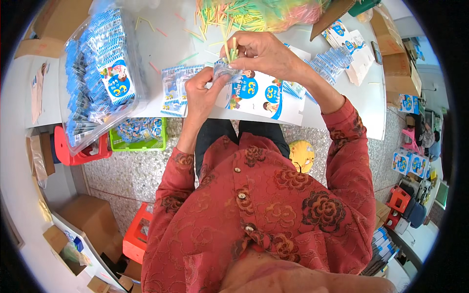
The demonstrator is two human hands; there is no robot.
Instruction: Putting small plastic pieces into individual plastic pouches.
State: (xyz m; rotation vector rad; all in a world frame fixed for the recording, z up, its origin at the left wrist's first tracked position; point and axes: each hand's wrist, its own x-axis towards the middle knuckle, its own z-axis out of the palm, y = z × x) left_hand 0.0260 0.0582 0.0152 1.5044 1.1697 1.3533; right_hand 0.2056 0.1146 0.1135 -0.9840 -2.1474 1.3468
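Observation:
My left hand (204,92) pinches a small blue-and-white plastic packet (221,67) above the table. Close beside it, my right hand (267,54) is closed around several short yellow-green plastic sticks (231,52), which look like cut straws. Their lower ends are at the packet's top; whether they are inside it is hidden by my fingers. Below both hands lie white printed card sheets (286,97) with blue patterns. Strips of blue-and-white packets (177,84) lie to the left of my left hand, and more packet strips (328,64) lie beyond my right forearm.
A clear plastic tub (139,80) of packets stands at the table's left. Loose coloured sticks (220,19) are heaped at the far side, by plastic bags (288,12). Below the table edge are a green basket (139,148), a red stool (85,157) and a yellow round object (301,155).

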